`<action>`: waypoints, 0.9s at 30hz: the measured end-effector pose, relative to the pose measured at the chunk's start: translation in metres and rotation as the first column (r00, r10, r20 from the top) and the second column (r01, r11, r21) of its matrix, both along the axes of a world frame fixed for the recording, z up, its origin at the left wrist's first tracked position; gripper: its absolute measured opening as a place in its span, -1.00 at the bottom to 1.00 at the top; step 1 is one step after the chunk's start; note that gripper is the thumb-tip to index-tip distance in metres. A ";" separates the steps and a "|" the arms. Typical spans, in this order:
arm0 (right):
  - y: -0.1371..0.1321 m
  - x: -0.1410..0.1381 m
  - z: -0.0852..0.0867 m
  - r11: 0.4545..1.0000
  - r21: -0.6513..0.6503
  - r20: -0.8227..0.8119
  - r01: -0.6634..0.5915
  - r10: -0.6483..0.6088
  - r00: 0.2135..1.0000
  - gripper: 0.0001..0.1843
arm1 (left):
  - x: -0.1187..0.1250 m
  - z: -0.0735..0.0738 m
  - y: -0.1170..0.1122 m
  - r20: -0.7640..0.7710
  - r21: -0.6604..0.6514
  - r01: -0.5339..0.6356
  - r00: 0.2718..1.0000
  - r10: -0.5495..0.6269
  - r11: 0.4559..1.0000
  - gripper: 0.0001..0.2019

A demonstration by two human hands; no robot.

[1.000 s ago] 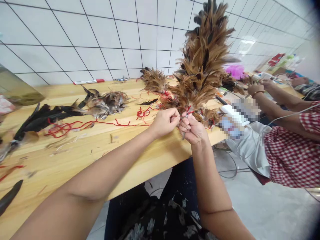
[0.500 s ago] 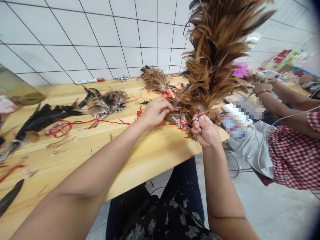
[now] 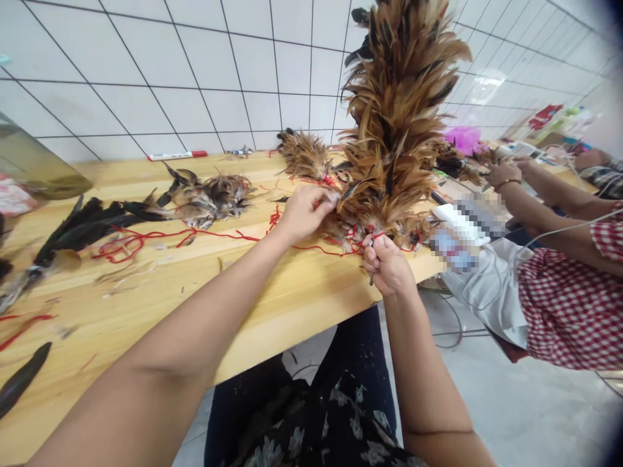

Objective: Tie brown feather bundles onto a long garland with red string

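A tall feather duster (image 3: 399, 117), thick with brown and black feathers, stands up above my right hand (image 3: 388, 263). That hand is closed around the handle at its base, and a short stub of it pokes out below my fingers. Red string (image 3: 318, 249) runs from the base leftward across the wooden table. My left hand (image 3: 302, 215) is beside the duster's lower left, over loose brown feathers (image 3: 335, 227). Its thumb and fingers are pinched together, with something pale and blurred at the tips that I cannot make out.
Behind my left hand lies a bunch of brown feathers (image 3: 305, 154). Further left are a feather pile (image 3: 214, 198), long black feathers (image 3: 82, 230) and a marker (image 3: 177, 155). A clear container (image 3: 41, 162) stands far left. A co-worker's arms (image 3: 530, 194) are at the right.
My right hand has shifted slightly left and down, and the duster now stands more upright. The red string between my hands hangs slacker. My left hand has barely moved, staying by the loose feathers.
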State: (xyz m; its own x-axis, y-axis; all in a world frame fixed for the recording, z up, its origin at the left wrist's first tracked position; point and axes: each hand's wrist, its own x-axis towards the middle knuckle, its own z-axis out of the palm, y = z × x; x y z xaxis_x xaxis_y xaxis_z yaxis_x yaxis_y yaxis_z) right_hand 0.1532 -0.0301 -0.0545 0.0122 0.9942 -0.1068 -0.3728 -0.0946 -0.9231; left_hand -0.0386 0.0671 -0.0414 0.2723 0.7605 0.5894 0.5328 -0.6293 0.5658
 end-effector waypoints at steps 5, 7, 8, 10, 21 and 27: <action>0.008 -0.011 0.000 0.999 -0.049 -0.026 0.003 -0.004 1.000 -0.75 | -0.021 0.019 0.003 0.260 -0.084 0.033 0.965 -0.010 0.996 -0.80; 0.010 -0.014 0.000 0.996 -0.089 -0.040 -0.004 0.001 0.999 -0.79 | -0.026 0.026 0.000 0.302 -0.053 0.043 0.953 -0.025 0.998 -0.78; 0.011 -0.015 0.000 0.994 -0.112 -0.047 -0.005 0.000 0.999 -0.81 | -0.029 0.030 -0.003 0.319 -0.050 0.072 0.946 -0.052 0.996 -0.76; 0.012 -0.017 0.000 0.988 -0.154 -0.054 -0.005 -0.003 0.999 -0.82 | -0.032 0.041 -0.009 0.323 -0.070 0.200 0.931 -0.168 0.977 -0.77; 0.015 -0.025 0.006 0.985 -0.141 -0.049 -0.100 0.094 0.994 -0.72 | 0.002 0.049 -0.038 -0.280 -0.225 0.427 0.832 -0.478 0.876 -0.86; 0.010 -0.027 0.012 0.974 -0.169 0.055 -0.153 0.165 0.985 -0.83 | 0.003 0.049 -0.039 -0.325 -0.080 0.398 0.857 -0.401 0.914 -0.88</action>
State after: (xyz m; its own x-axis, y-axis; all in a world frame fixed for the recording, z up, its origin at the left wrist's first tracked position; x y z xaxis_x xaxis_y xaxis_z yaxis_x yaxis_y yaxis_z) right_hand 0.1263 -0.0205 -0.0421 -0.1317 0.9531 -0.2726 -0.2779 -0.2995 -0.9127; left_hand -0.0357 0.0277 0.0074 0.7295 0.5501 0.4065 0.3921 -0.8232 0.4105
